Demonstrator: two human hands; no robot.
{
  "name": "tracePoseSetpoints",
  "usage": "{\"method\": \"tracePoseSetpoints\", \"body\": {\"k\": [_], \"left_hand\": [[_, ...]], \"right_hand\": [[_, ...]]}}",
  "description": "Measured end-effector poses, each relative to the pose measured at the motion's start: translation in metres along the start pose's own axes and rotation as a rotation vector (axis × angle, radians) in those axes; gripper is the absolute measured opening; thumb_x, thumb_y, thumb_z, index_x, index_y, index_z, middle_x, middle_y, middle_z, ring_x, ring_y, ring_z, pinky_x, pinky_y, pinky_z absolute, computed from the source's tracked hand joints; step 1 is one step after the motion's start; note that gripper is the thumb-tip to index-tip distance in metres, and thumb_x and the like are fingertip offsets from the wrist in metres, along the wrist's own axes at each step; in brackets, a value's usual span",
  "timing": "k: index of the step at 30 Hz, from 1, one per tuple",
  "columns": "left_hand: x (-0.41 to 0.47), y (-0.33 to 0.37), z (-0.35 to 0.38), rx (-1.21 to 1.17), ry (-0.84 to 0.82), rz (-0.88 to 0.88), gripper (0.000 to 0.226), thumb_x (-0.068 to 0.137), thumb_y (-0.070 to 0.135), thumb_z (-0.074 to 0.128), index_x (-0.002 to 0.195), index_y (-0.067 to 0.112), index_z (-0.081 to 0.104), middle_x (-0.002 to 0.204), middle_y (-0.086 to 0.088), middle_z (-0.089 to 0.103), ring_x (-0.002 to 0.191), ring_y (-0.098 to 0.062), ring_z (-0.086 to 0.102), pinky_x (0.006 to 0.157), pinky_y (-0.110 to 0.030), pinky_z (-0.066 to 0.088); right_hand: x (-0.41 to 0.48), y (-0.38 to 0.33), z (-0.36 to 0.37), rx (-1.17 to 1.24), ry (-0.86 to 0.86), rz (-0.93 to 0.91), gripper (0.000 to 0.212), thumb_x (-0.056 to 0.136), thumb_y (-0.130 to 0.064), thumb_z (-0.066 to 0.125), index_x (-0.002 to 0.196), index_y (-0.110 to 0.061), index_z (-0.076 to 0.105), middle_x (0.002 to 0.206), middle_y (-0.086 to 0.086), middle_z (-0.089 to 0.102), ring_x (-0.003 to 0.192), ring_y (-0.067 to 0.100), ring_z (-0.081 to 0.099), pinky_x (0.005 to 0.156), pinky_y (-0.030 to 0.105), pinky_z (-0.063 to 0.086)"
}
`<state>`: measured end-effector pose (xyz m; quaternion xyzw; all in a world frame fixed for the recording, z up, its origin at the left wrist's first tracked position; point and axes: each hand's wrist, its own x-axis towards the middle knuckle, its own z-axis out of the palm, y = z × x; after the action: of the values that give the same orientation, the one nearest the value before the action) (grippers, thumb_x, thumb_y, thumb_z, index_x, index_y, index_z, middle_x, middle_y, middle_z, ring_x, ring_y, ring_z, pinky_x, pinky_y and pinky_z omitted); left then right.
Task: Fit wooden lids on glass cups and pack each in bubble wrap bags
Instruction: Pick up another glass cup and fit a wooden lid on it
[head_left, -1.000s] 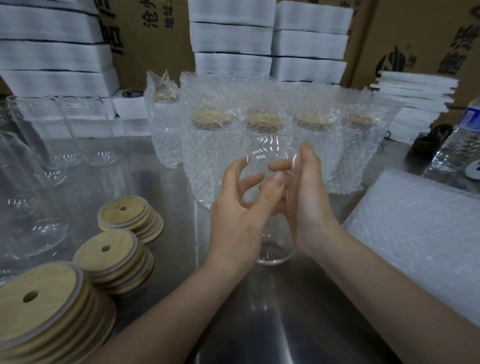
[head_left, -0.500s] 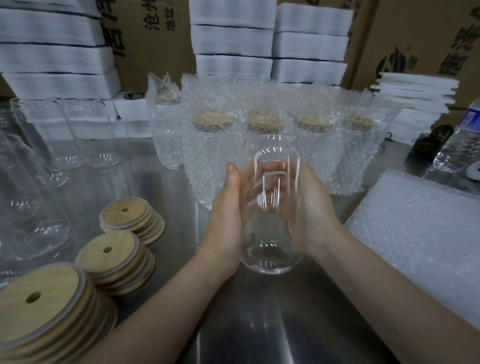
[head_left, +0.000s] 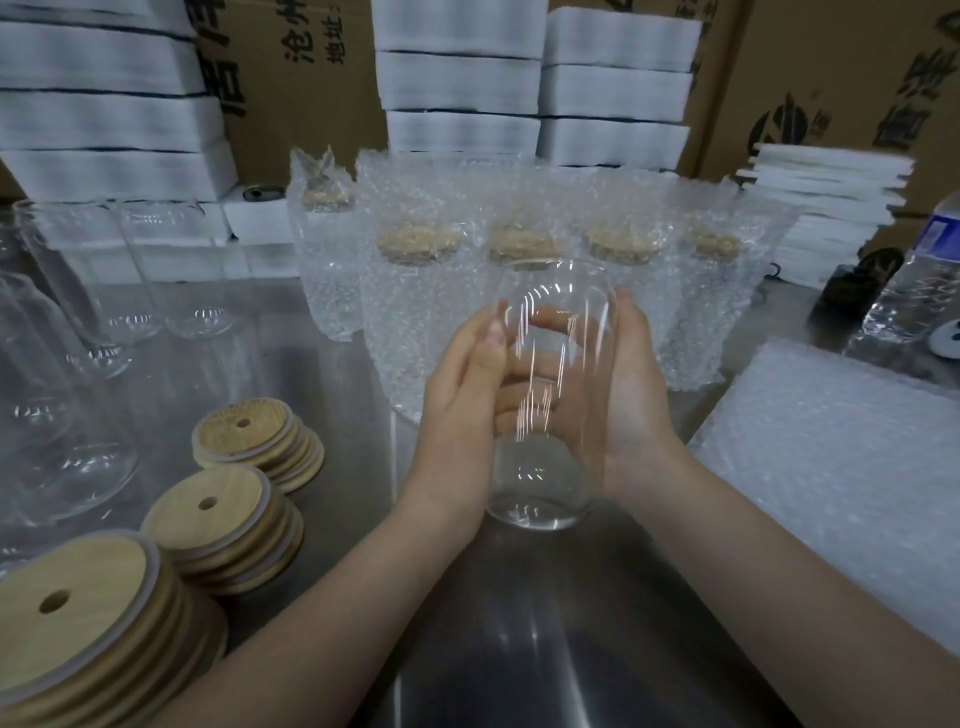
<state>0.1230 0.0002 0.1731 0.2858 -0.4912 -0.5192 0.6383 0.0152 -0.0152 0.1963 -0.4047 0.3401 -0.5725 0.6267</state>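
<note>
far left: empty glasses (head_left: 62, 364) stand on the steel table (head_left: 545, 649), no lids on them. in front of them are three stacks of wooden lids (head_left: 208, 514), each lid with a round hole, well apart from the hands. white foam sheets (head_left: 109, 119) are stacked behind, against cardboard boxes (head_left: 301, 78).

centre: left hand (head_left: 462, 395) is clamped on the glass cup (head_left: 550, 395), palm on its left wall, fingers seen through the glass curling round the back. the cup is upright, mouth up, no lid, held between both hands over the table. cannot tell if its base touches the table. right hand (head_left: 634, 395) presses flat on the cup's right wall, thumb straight up, fingers not curled. just behind the cup is a row of wrapped cups (head_left: 415, 291), lids on, each in a bubble bag. the held cup hides part of that row.

right: a pile of flat bubble wrap bags (head_left: 841, 467) lies near the right forearm. a water bottle (head_left: 914, 291) stands at the far edge.
</note>
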Motion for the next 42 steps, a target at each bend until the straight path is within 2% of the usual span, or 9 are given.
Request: {"method": "tracePoseSetpoints", "body": {"k": [5,8,11,18,22,29,33,37,42], "left_hand": [[-0.009,-0.004,0.002,0.252,0.006,0.044,0.070,0.079,0.059,0.058,0.139,0.024,0.045,0.130,0.006,0.061,0.115,-0.005,0.062,0.094,-0.028,0.053],[-0.012,-0.006,0.006,0.288,0.050,0.096,0.081,0.069,0.057,0.069,0.139,0.025,0.042,0.136,0.015,0.052,0.115,0.011,0.055,0.089,-0.013,0.049],[-0.016,-0.009,0.013,0.312,0.086,0.103,0.076,0.082,0.056,0.063,0.146,0.026,0.035,0.139,0.018,0.047,0.117,0.014,0.051,0.088,-0.005,0.044],[-0.028,-0.011,0.026,0.330,0.142,0.100,0.078,0.081,0.059,0.043,0.152,0.042,0.017,0.152,0.016,0.036,0.137,0.005,0.036,0.113,-0.022,0.033],[-0.030,-0.011,0.028,0.310,0.186,0.122,0.071,0.087,0.053,0.049,0.152,0.042,0.022,0.146,0.027,0.036,0.132,0.016,0.036,0.109,-0.015,0.033],[-0.027,-0.010,0.025,0.160,0.111,0.094,0.075,0.077,0.048,0.058,0.146,0.040,0.031,0.153,0.017,0.039,0.133,0.014,0.037,0.112,-0.016,0.032],[-0.020,-0.009,0.015,0.144,0.046,0.079,0.064,0.079,0.050,0.056,0.139,0.038,0.037,0.148,0.019,0.043,0.128,0.016,0.040,0.099,-0.003,0.036],[-0.015,-0.010,0.009,0.108,0.017,0.066,0.042,0.085,0.045,0.058,0.124,0.034,0.048,0.136,0.018,0.052,0.118,0.013,0.052,0.090,-0.005,0.042],[-0.012,-0.009,0.004,0.086,0.027,0.047,0.069,0.064,0.058,0.066,0.123,0.023,0.058,0.125,0.002,0.066,0.115,-0.005,0.062,0.096,-0.019,0.050]], "right_hand": [[-0.003,0.005,0.004,-0.178,0.079,-0.186,0.060,0.102,-0.055,0.019,0.103,-0.013,0.061,0.081,0.022,0.069,0.069,0.035,0.066,0.060,0.038,0.054],[-0.004,0.009,0.004,-0.208,0.125,-0.310,0.057,0.102,-0.055,0.022,0.106,-0.013,0.061,0.077,0.019,0.069,0.063,0.028,0.069,0.056,0.033,0.056],[-0.005,0.015,0.002,-0.299,0.201,-0.459,0.059,0.095,-0.057,0.025,0.111,-0.013,0.061,0.079,0.020,0.071,0.063,0.025,0.072,0.056,0.028,0.055],[-0.004,0.022,-0.003,-0.527,0.377,-0.672,0.048,0.086,-0.067,0.023,0.102,-0.036,0.057,0.081,0.003,0.071,0.067,0.015,0.071,0.070,0.041,0.057],[-0.004,0.023,-0.004,-0.643,0.433,-0.772,0.041,0.092,-0.060,0.021,0.110,-0.039,0.052,0.086,-0.014,0.069,0.076,0.007,0.069,0.074,0.041,0.057],[-0.003,0.015,-0.007,-0.580,0.384,-0.747,0.038,0.089,-0.061,0.027,0.103,-0.038,0.054,0.085,-0.001,0.069,0.072,0.016,0.069,0.072,0.043,0.056],[-0.002,0.014,-0.003,-0.444,0.306,-0.578,0.050,0.079,-0.068,0.029,0.099,-0.033,0.059,0.083,0.008,0.072,0.069,0.020,0.069,0.069,0.038,0.055],[-0.002,0.013,0.001,-0.399,0.232,-0.501,0.056,0.078,-0.067,0.030,0.101,-0.026,0.061,0.079,0.011,0.072,0.069,0.026,0.071,0.068,0.041,0.058],[-0.004,0.013,0.003,-0.330,0.163,-0.467,0.052,0.090,-0.053,0.027,0.106,-0.017,0.061,0.073,0.010,0.073,0.067,0.026,0.071,0.062,0.036,0.058]]}}
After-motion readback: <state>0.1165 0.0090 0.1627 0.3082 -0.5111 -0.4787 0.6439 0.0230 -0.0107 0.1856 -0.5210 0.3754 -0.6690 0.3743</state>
